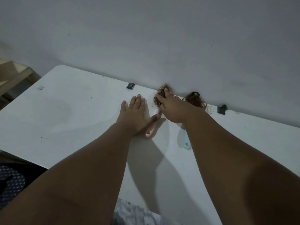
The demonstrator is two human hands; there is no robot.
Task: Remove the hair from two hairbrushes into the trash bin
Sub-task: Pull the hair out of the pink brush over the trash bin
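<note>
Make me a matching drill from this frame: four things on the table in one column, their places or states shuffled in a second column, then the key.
Things:
1. pink hairbrush
2. blue hairbrush
3. left hand
4. right hand

States:
A. fingers in a clump of brown hair by the wall
B. lies mostly hidden under the right forearm, only the handle end showing
C. spread flat on the white table, thumb on a handle
D. lies between the two hands, its head covered with hair

Pairs: 1-D, 2-B, 3-C, 4-A
</note>
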